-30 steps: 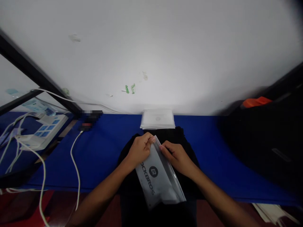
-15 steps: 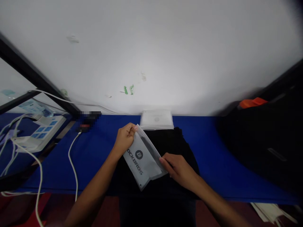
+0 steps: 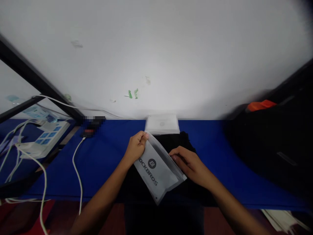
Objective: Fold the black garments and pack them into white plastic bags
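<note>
Table [image 3: 102, 160]: is showing blue.
Pouches [image 3: 162, 124]: are lying at the far edge.
Cloth [image 3: 172, 141]: is lying just nearer.
Bag [image 3: 264, 153]: is resting at right.
Cable [image 3: 73, 160]: is trailing at left.

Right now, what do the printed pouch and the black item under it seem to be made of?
Pouch: probably flexible plastic, frosted; it looks translucent and its lower edge bends. Black item: perhaps fabric, matte, as it shows no shine; darkness hides any weave.

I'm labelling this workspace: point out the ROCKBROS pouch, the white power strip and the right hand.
ROCKBROS pouch [image 3: 159, 169]: head view, on its printed front.
White power strip [image 3: 48, 138]: head view, on its socket face.
Right hand [image 3: 191, 164]: head view, on the back of the hand.
</note>
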Demonstrator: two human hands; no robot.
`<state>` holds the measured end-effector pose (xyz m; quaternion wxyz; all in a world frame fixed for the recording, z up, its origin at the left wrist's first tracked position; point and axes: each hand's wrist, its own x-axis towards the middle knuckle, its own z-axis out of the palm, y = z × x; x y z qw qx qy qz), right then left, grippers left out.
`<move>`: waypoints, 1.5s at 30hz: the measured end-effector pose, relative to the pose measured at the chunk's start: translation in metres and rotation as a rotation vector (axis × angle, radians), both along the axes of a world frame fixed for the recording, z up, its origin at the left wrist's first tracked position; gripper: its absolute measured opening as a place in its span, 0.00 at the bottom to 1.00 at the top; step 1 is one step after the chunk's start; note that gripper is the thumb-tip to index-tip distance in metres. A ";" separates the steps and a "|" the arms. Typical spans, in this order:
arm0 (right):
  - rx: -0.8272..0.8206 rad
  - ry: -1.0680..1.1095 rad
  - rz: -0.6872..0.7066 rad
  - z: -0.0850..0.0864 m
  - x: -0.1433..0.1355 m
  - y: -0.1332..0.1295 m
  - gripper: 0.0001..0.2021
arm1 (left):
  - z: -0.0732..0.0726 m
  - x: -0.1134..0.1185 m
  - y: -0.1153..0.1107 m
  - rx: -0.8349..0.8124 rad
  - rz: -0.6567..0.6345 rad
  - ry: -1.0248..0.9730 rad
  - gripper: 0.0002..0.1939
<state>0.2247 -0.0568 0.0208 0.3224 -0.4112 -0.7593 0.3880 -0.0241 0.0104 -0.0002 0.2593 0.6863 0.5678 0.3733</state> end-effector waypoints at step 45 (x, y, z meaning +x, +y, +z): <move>-0.624 0.677 -0.500 -0.019 0.024 0.011 0.18 | -0.005 0.037 0.112 -0.289 0.134 0.004 0.13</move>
